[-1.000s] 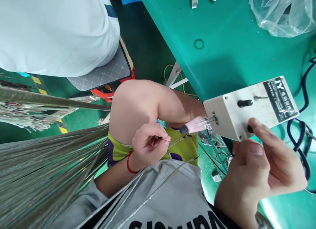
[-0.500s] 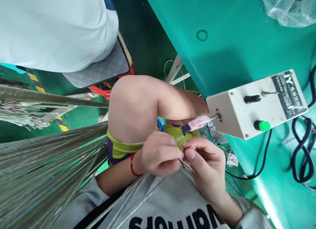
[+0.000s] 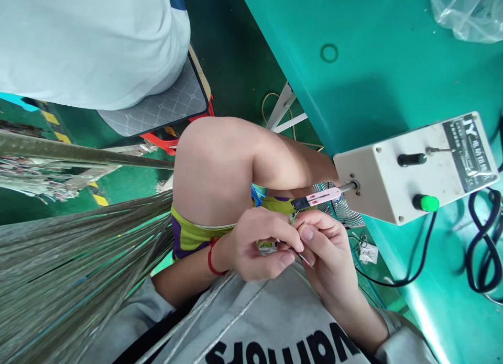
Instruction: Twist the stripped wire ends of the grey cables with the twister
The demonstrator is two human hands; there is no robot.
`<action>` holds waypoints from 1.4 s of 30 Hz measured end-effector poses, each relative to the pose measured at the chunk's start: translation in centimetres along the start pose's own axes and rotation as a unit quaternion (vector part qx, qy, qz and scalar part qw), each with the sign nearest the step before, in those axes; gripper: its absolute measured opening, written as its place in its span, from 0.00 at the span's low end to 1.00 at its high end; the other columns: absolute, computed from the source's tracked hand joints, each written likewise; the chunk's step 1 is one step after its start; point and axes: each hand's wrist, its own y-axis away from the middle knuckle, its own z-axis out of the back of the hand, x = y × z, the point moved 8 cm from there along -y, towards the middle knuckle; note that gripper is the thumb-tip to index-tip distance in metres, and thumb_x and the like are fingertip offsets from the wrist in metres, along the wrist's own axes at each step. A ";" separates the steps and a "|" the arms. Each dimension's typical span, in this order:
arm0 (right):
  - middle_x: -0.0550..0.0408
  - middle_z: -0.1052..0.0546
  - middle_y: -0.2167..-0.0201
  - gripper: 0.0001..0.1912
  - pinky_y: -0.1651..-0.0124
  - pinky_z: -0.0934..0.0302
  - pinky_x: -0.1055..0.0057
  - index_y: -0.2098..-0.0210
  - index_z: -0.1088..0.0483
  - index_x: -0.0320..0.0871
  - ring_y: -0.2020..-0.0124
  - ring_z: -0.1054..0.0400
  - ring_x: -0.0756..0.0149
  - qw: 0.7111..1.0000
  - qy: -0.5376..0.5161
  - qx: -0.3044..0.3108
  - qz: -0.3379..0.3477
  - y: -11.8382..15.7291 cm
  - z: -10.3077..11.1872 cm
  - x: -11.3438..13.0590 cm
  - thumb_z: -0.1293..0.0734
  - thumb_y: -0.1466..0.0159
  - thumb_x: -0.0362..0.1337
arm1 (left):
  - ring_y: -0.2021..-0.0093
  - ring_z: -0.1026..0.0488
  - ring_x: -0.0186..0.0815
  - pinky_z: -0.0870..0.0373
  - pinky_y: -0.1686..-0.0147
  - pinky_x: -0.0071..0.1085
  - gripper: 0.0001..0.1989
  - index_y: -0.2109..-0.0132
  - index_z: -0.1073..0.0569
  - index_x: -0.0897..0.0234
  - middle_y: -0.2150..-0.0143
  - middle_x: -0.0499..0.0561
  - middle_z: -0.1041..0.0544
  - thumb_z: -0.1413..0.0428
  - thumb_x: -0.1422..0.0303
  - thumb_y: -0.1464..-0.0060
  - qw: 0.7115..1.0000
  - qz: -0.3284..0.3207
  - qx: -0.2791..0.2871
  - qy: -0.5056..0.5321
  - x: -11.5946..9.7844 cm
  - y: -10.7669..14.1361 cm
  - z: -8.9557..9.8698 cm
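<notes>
My right hand [image 3: 328,249] pinches thin wires between thumb and index finger. Red, black and white wire ends [image 3: 293,247] stick out between the two hands. My left hand [image 3: 261,243] is beside it, thumb and index finger apart, the index fingertip touching the wires. A thin green wire [image 3: 293,218] rises from the fingers to the dark tip of a pink clip [image 3: 317,197]. That clip sits on the shaft of a white machine box [image 3: 369,191] with a green button. Where the wires run inside my hands is hidden.
A green table [image 3: 365,34] carries the box, a coiled black cable [image 3: 479,259] and a clear plastic bag [image 3: 467,13]. Long grey cables [image 3: 86,249] hang in a bundle at left. Another person in a white shirt [image 3: 90,44] sits on a stool at upper left.
My left fingers have loosened from a closed grip, with thumb and index now apart. My right hand has closed in on the wires. The pink clip has turned about its shaft.
</notes>
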 end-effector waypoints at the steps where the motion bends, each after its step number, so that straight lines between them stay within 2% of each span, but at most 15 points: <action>1: 0.62 0.19 0.79 0.09 0.79 0.53 0.76 0.63 0.08 0.52 0.84 0.50 0.77 1.000 -0.002 0.002 0.006 -0.1 0.1 0.1 0.13 0.31 0.48 | 0.79 0.30 0.30 0.32 0.75 0.27 0.06 0.51 0.21 0.57 0.73 0.44 0.23 0.40 0.65 0.20 1.000 0.003 0.011 0.008 0.0 -0.1 -0.1; 5: 0.64 0.22 0.79 0.08 0.81 0.54 0.77 0.61 0.09 0.51 0.85 0.51 0.77 0.999 0.014 0.014 0.045 -0.1 0.3 0.4 0.14 0.29 0.46 | 0.78 0.29 0.29 0.30 0.73 0.26 0.07 0.53 0.21 0.58 0.70 0.46 0.18 0.39 0.67 0.19 0.999 0.013 0.015 0.025 0.1 -0.6 -0.2; 8: 0.62 0.20 0.77 0.08 0.79 0.44 0.74 0.59 0.11 0.51 0.83 0.40 0.72 0.980 0.131 0.021 0.147 0.4 0.4 2.0 0.19 0.23 0.45 | 0.77 0.31 0.29 0.32 0.73 0.25 0.08 0.54 0.21 0.58 0.72 0.44 0.22 0.37 0.65 0.20 1.000 0.008 0.006 -0.001 0.1 -0.5 0.0; 10: 0.61 0.21 0.77 0.06 0.76 0.37 0.70 0.54 0.12 0.50 0.80 0.32 0.68 0.925 0.256 0.018 0.279 1.5 -0.2 4.0 0.23 0.21 0.42 | 0.78 0.33 0.29 0.34 0.75 0.26 0.07 0.54 0.20 0.58 0.74 0.43 0.25 0.37 0.65 0.21 1.000 0.001 -0.004 -0.028 0.0 -0.3 0.2; 12: 0.63 0.26 0.80 0.07 0.76 0.38 0.68 0.50 0.12 0.48 0.80 0.33 0.66 0.854 0.331 0.021 0.401 2.9 -1.0 5.7 0.26 0.20 0.38 | 0.79 0.34 0.29 0.36 0.76 0.26 0.06 0.53 0.20 0.58 0.74 0.42 0.26 0.37 0.66 0.22 0.999 0.002 -0.027 -0.043 0.0 -0.1 0.7; 13: 0.63 0.29 0.80 0.09 0.76 0.39 0.67 0.48 0.13 0.46 0.81 0.35 0.66 0.831 0.342 0.029 0.438 3.3 -1.3 6.1 0.27 0.20 0.38 | 0.79 0.33 0.29 0.36 0.76 0.26 0.05 0.53 0.20 0.58 0.74 0.42 0.25 0.37 0.67 0.22 0.998 0.004 -0.038 -0.050 0.0 0.0 0.9; 14: 0.64 0.30 0.80 0.09 0.77 0.40 0.67 0.46 0.13 0.44 0.82 0.36 0.67 0.819 0.342 0.039 0.458 3.6 -1.5 6.3 0.28 0.20 0.37 | 0.79 0.33 0.28 0.35 0.76 0.26 0.04 0.52 0.20 0.58 0.73 0.43 0.23 0.37 0.67 0.22 0.997 0.005 -0.046 -0.060 0.0 0.1 1.1; 17: 0.64 0.28 0.79 0.09 0.78 0.39 0.67 0.45 0.15 0.44 0.82 0.36 0.67 0.827 0.329 0.066 0.451 3.3 -1.8 6.0 0.27 0.21 0.36 | 0.76 0.27 0.29 0.29 0.73 0.25 0.01 0.50 0.20 0.59 0.68 0.46 0.17 0.37 0.69 0.23 0.993 -0.009 -0.051 -0.108 -0.4 0.2 1.2; 20: 0.65 0.27 0.79 0.07 0.76 0.35 0.67 0.46 0.16 0.48 0.81 0.34 0.67 0.846 0.318 0.063 0.424 2.9 -2.0 5.4 0.25 0.22 0.35 | 0.73 0.21 0.32 0.24 0.69 0.26 0.02 0.50 0.20 0.60 0.67 0.48 0.15 0.38 0.69 0.23 0.987 -0.040 -0.047 -0.145 -1.0 0.1 1.0; 26: 0.67 0.26 0.78 0.08 0.75 0.33 0.69 0.50 0.16 0.50 0.82 0.35 0.70 0.859 0.319 0.021 0.399 2.4 -1.9 5.4 0.23 0.25 0.30 | 0.75 0.22 0.32 0.23 0.71 0.27 0.02 0.52 0.21 0.59 0.68 0.47 0.15 0.37 0.69 0.24 0.980 -0.042 -0.048 -0.186 -1.1 0.2 1.2; 32: 0.66 0.28 0.79 0.12 0.74 0.33 0.68 0.50 0.17 0.50 0.80 0.33 0.67 0.871 0.289 0.060 0.393 2.1 -2.1 5.2 0.24 0.28 0.27 | 0.75 0.20 0.33 0.22 0.71 0.26 0.01 0.51 0.21 0.59 0.69 0.46 0.16 0.37 0.70 0.27 0.977 -0.057 -0.072 -0.192 -1.6 0.1 1.4; 35: 0.65 0.28 0.79 0.11 0.75 0.35 0.67 0.50 0.17 0.50 0.81 0.35 0.67 0.874 0.264 0.087 0.399 2.0 -2.5 5.3 0.26 0.27 0.28 | 0.75 0.20 0.33 0.21 0.71 0.27 0.05 0.50 0.21 0.60 0.71 0.44 0.17 0.39 0.73 0.30 0.975 -0.078 -0.088 -0.188 -2.2 0.1 1.3; 38: 0.65 0.28 0.80 0.10 0.75 0.36 0.66 0.49 0.17 0.50 0.81 0.35 0.65 0.878 0.250 0.101 0.396 2.0 -2.7 5.2 0.26 0.26 0.30 | 0.79 0.24 0.31 0.25 0.74 0.27 0.04 0.50 0.21 0.59 0.72 0.43 0.19 0.39 0.72 0.29 0.974 -0.093 -0.105 -0.178 -2.4 0.1 1.2; 40: 0.64 0.27 0.79 0.07 0.73 0.35 0.65 0.50 0.16 0.51 0.79 0.34 0.64 0.888 0.243 0.088 0.380 1.9 -2.2 4.9 0.25 0.25 0.33 | 0.79 0.26 0.30 0.25 0.75 0.27 0.01 0.50 0.21 0.58 0.72 0.42 0.20 0.38 0.69 0.26 0.973 -0.091 -0.123 -0.173 -2.4 0.0 1.5; 42: 0.61 0.23 0.76 0.05 0.71 0.34 0.64 0.52 0.15 0.51 0.77 0.32 0.64 0.905 0.229 0.049 0.355 1.5 -0.9 4.4 0.26 0.21 0.37 | 0.78 0.25 0.30 0.24 0.75 0.25 0.00 0.50 0.21 0.58 0.72 0.42 0.21 0.37 0.69 0.25 0.972 -0.086 -0.136 -0.171 -2.3 0.0 1.9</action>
